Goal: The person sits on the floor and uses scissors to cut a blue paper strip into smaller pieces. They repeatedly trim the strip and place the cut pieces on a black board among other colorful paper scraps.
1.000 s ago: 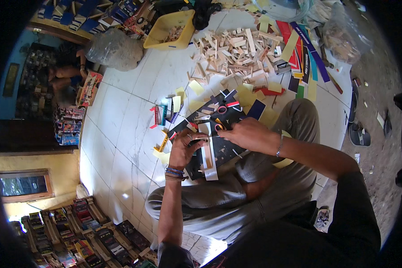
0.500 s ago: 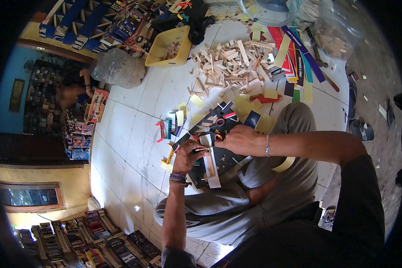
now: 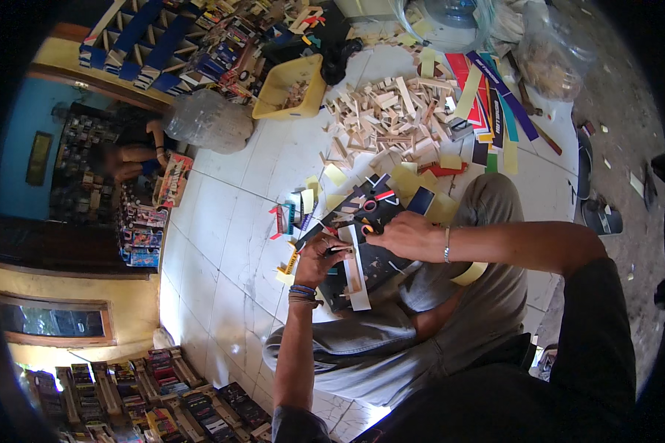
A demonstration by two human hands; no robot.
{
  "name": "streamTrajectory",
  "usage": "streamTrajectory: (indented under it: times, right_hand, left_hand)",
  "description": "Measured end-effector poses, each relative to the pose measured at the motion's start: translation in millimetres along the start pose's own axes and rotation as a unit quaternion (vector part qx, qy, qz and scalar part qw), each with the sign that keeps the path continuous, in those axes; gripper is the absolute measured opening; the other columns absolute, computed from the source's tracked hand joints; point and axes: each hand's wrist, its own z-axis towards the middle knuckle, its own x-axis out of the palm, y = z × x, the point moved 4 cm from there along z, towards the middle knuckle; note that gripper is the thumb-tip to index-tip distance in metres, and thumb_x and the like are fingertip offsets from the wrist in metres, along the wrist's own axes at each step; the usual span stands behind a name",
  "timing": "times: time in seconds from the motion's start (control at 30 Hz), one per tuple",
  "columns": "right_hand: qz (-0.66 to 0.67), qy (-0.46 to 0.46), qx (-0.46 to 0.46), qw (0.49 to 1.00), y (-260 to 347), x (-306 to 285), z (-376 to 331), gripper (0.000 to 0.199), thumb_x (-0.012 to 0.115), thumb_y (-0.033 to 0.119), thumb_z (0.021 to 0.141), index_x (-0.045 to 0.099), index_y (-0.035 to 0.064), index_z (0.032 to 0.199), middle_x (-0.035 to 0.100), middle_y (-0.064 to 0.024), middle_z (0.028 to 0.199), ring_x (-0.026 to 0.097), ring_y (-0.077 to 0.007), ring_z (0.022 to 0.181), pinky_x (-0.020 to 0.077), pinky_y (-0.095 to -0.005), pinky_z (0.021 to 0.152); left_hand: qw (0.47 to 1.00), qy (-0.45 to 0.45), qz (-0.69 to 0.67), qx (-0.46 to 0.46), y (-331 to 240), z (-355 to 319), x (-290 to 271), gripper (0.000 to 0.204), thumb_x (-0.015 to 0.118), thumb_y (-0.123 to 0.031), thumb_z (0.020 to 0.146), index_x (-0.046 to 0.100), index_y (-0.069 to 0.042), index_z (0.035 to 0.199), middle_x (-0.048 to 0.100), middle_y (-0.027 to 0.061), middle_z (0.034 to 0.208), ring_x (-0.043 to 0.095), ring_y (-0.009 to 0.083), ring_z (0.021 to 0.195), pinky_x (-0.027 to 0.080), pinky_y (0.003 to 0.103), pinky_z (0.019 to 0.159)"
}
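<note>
My left hand (image 3: 319,260) pinches a small thin wooden piece (image 3: 338,249) at the upper part of a white strip (image 3: 360,297). On that strip lies a narrow wooden frame (image 3: 353,272). My right hand (image 3: 410,236) is closed just to the right, fingertips down by the strip's top end; whatever they grip is hidden. Beneath both hands is a dark board (image 3: 380,269) resting against my crossed legs. Scissors-like loops with red and orange edges (image 3: 369,207) lie on the board beyond my right fingers.
Beyond the board lies a heap of small wooden pieces (image 3: 391,111), with a yellow basin (image 3: 292,88) behind it. Coloured strips (image 3: 495,96) fan out at the far right. Small cut pieces (image 3: 287,218) lie left of the board. Another person (image 3: 133,155) sits at far left.
The whole view has shifted slightly to the right. Both hands keep nearly the same place over the board and the white strip.
</note>
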Motion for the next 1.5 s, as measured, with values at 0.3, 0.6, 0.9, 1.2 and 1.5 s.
streamTrajectory:
  times: [0.3, 0.6, 0.9, 1.2, 1.5]
  right_hand:
    - [0.018, -0.045, 0.047, 0.998, 3, -5, -38, 0.040, 0.049, 0.030, 0.100, 0.049, 0.0165, 0.137, 0.066, -0.0163, 0.073, 0.068, -0.0342, 0.066, 0.0531, -0.0441, 0.056]
    - [0.075, -0.028, 0.031, 0.996, 46, 23, -51, 0.040, 0.060, 0.020, 0.093, 0.053, 0.0145, 0.132, 0.064, -0.0137, 0.077, 0.066, -0.0326, 0.064, 0.0516, -0.0432, 0.054]
    - [0.070, -0.023, 0.045, 0.996, 74, 40, -40, 0.030, 0.059, 0.024, 0.097, 0.056, 0.0161, 0.126, 0.068, -0.0127, 0.074, 0.066, -0.0328, 0.063, 0.0509, -0.0441, 0.053]
    - [0.073, -0.016, 0.020, 0.997, 74, 41, -32, 0.029, 0.058, 0.025, 0.097, 0.057, 0.0148, 0.125, 0.069, -0.0121, 0.076, 0.066, -0.0328, 0.063, 0.0518, -0.0436, 0.056]
    - [0.061, 0.008, 0.025, 0.998, 78, 38, -27, 0.029, 0.057, 0.023, 0.097, 0.057, 0.0142, 0.125, 0.070, -0.0129, 0.079, 0.067, -0.0337, 0.064, 0.0523, -0.0444, 0.057]
  left_hand:
    - [0.992, -0.089, -0.064, -0.066, 3, -2, -5, 0.026, 0.081, -0.006, 0.082, 0.068, -0.001, 0.104, 0.069, 0.0062, 0.101, 0.064, 0.0128, 0.089, 0.053, 0.028, 0.080]
    - [0.966, -0.175, 0.190, -0.008, -14, -38, -25, 0.089, 0.087, -0.042, 0.069, 0.047, -0.008, 0.141, 0.048, 0.0205, 0.141, 0.042, 0.0387, 0.132, 0.035, 0.048, 0.110]
    - [0.951, -0.070, 0.180, -0.240, 15, -57, 7, 0.141, 0.083, -0.070, 0.058, 0.001, -0.016, 0.159, -0.002, 0.0365, 0.158, -0.004, 0.0536, 0.147, 0.012, 0.061, 0.117]
    - [0.970, -0.131, 0.141, -0.151, 21, -57, 11, 0.141, 0.084, -0.066, 0.059, -0.001, -0.013, 0.159, -0.007, 0.0437, 0.153, 0.003, 0.0551, 0.146, 0.019, 0.053, 0.118]
    - [0.972, -0.098, 0.065, -0.202, 18, -61, 10, 0.137, 0.085, -0.063, 0.061, 0.000, -0.019, 0.159, -0.017, 0.0418, 0.152, 0.007, 0.0565, 0.144, 0.022, 0.056, 0.117]
